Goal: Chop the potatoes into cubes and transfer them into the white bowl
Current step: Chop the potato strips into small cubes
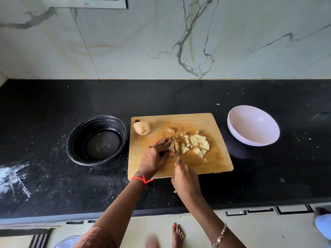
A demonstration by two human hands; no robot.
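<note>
Item: wooden cutting board [206, 120], taken as landmark, lying flat on a black speckled counter [53, 185]. At the board's centre, the left hand [154, 158] is pressed down with fingers curled over a bundle of potato strips [172, 146], pinning them. Just right of it, the right hand [186, 179] is closed around the handle of a knife [176, 149], the blade standing in the strips close beside the left fingertips. Right of the blade, on the board, a loose pile of potato cubes [198, 144]; one whole potato [142, 128] rests at the board's far left corner, uncut. White bowl [253, 125], off the board's right edge on the counter, holds nothing yet. Black round container [96, 140], off the board's left edge, appears to hold nothing. Risks, as judged: the blade works very near the holding fingertips, so a slip on wet starch could nick them; strips may splay under pressure and yield uneven pieces; cubes near the board's right and near edges could roll onto the counter during the sweep toward the bowl. Surface: the counter shows white powdery smears far left of the board and scattered crumbs. Room: white marble-veined wall [161, 42] behind the board; pale tiled floor [250, 230] and a bare foot [177, 235] below the counter's near edge.
</note>
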